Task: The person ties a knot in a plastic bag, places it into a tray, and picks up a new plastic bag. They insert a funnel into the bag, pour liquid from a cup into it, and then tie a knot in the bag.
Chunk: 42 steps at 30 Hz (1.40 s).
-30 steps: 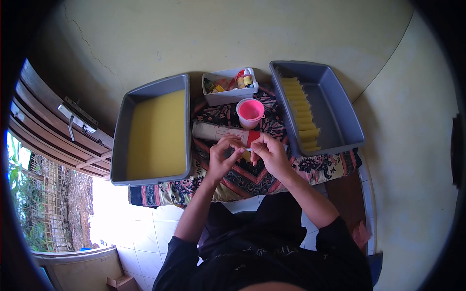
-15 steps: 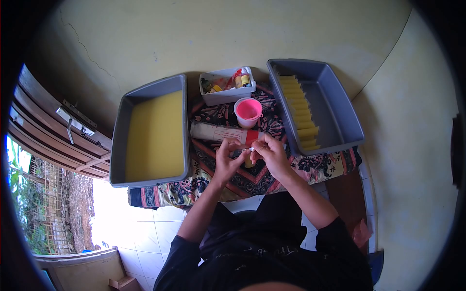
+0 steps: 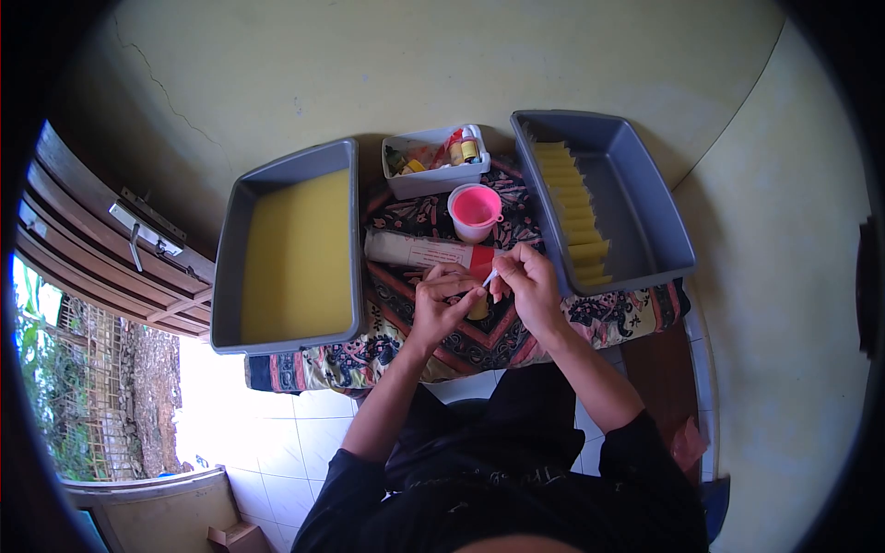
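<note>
Between my hands is a small thin white item [image 3: 490, 278], too small to identify. My right hand [image 3: 527, 288] pinches its upper end. My left hand [image 3: 442, 304] is closed, its thumb and fingertips at the lower end. Just below the fingertips a small yellowish object [image 3: 478, 308] shows, partly hidden. Behind my hands lies a long white and red packet [image 3: 415, 250], partly covered by the fingers. Beyond it stands a white cup with a pink inner part [image 3: 476, 208].
At the left is a grey tray [image 3: 354, 249] with a flat yellow surface inside. Another grey tray [image 3: 645, 221] at the right holds a row of folded yellow pieces [image 3: 573, 214]. A white box [image 3: 435, 184] with small bottles stands at the back. Patterned cloth [image 3: 636, 316] covers the table.
My right hand has moved slightly up and right, away from my left hand. More of the white item shows between them. The view has shifted a little.
</note>
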Available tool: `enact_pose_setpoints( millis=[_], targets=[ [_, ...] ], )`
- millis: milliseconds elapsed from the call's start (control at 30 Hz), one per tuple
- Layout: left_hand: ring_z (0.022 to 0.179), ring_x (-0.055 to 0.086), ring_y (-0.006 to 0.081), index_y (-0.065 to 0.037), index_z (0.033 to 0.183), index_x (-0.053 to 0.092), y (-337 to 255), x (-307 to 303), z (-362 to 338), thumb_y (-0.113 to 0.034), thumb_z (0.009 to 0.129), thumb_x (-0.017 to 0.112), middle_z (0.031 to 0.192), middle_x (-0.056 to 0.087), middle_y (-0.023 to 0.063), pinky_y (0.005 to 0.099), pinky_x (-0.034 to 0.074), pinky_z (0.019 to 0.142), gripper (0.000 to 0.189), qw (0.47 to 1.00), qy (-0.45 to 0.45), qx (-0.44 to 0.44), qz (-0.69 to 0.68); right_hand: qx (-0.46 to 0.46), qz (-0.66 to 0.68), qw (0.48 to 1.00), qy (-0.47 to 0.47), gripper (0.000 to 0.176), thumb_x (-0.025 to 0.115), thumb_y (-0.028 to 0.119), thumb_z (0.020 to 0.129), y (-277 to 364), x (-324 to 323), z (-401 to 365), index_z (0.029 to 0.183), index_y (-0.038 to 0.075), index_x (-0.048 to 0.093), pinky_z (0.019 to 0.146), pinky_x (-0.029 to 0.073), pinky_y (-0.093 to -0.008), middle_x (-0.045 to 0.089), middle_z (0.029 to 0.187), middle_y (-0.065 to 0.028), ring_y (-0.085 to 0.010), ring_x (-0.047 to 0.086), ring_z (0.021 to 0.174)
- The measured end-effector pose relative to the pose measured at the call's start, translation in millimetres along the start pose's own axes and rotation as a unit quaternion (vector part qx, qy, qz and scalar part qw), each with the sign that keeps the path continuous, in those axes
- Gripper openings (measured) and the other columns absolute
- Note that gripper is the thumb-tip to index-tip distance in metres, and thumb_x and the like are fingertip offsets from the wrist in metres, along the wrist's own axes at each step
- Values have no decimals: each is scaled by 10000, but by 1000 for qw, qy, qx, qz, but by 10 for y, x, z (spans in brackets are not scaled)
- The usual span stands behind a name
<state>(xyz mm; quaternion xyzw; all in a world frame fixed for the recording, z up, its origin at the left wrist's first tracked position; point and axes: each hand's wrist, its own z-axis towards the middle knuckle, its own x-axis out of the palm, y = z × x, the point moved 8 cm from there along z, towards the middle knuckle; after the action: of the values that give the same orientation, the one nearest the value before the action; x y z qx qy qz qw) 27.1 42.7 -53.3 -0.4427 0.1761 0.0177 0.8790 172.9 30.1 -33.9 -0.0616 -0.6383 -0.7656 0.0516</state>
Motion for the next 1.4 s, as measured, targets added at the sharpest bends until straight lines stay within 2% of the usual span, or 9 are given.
enact_pose_setpoints(
  millis=[300,600,767,1000,1133,1233,1300,1333,1400],
  targets=[
    [1016,593,237,-33,863,732,35,-5,-25,-98,761,729,840,708,70,372,422,922,121,999,29,5,-16,-21,-17,999,23,141,546,87,960,236,48,35,857,-9,532,516,466,-225,590,658,-56,-87,570,569],
    [1072,566,234,-30,890,702,34,16,23,-144,804,715,908,705,80,369,375,976,143,981,1,-95,-172,-41,-2,993,108,146,504,103,981,382,327,145,862,20,505,523,467,-216,599,727,-65,-88,572,581],
    [1004,574,217,-55,900,743,-283,-90,159,-157,791,726,881,717,68,372,383,930,150,991,0,-35,-130,-44,13,998,37,145,529,72,964,586,207,171,831,23,503,446,396,-192,579,675,-36,-47,513,524],
    [944,594,227,-55,872,751,-445,-26,82,-141,773,725,841,713,74,368,402,876,134,999,11,32,-41,-47,-12,998,37,194,521,84,967,805,146,95,785,41,469,428,359,-185,567,683,-49,-41,461,490],
    [906,607,221,-41,901,739,-402,13,67,-116,788,714,838,703,82,343,436,820,138,996,11,2,-85,-61,-2,997,40,182,535,76,960,829,143,117,792,32,480,437,375,-190,577,694,-58,-49,482,499],
    [867,609,183,-1,928,716,-288,47,63,-93,835,684,877,686,82,289,460,758,134,983,19,-89,-162,-66,-10,994,89,178,554,73,951,820,165,216,792,21,494,469,423,-204,606,718,-78,-68,533,525],
    [842,592,133,34,940,697,-199,-4,5,-82,886,638,930,661,70,242,455,728,141,950,-56,-173,-252,-63,-41,989,129,157,616,105,922,686,154,233,1007,-12,553,604,507,-237,654,858,-111,-110,633,678],
    [842,592,133,34,940,697,-188,5,7,-82,886,638,930,661,70,242,455,728,141,951,-54,-172,-253,-64,-42,989,127,157,616,105,922,651,149,222,1007,-12,553,604,507,-237,654,858,-111,-110,633,678],
    [821,576,106,52,948,680,26,-69,-70,-85,916,605,970,635,59,236,455,718,160,872,-152,-250,-391,-101,-37,992,68,408,663,123,890,642,106,177,1230,-15,485,767,531,-284,643,1055,-169,-170,658,859]
  ],
)
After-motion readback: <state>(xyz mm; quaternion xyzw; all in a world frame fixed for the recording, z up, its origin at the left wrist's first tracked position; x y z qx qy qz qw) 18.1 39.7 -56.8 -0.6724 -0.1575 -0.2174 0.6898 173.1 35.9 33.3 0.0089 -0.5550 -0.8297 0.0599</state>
